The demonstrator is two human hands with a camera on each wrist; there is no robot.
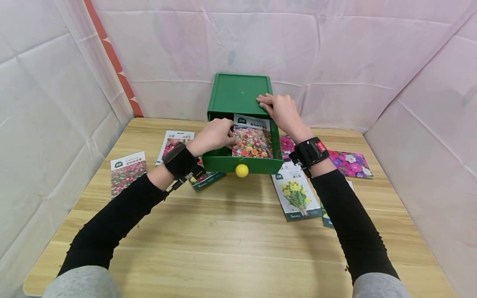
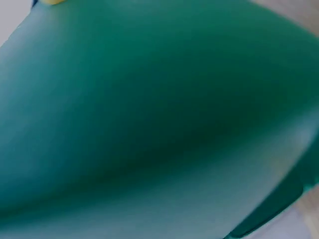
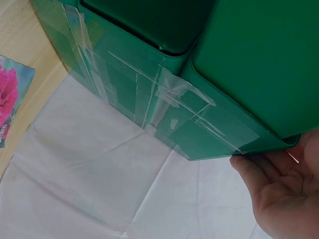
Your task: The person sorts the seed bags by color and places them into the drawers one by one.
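Head view showed the left hand (image 1: 214,136) reaching into the open green drawer (image 1: 244,163), its grip curled on the edge of a flower seed packet (image 1: 252,138) that lay inside the drawer, leaning toward the back. The right hand (image 1: 281,111) lay flat on top of the green cabinet (image 1: 238,93), fingers straight and holding nothing, steadying it. From the right wrist the cabinet's side showed strips of clear tape (image 3: 174,97), and the left wrist saw only blurred green.

The packet looked tall for the drawer, so it could catch on the cabinet's front edge and crease if the drawer were pushed in with it standing. A jerky push on the yellow knob (image 1: 242,170) might slide the light cabinet across the surface (image 1: 231,231) if the right hand lifted. Fingers left inside could get pinched.
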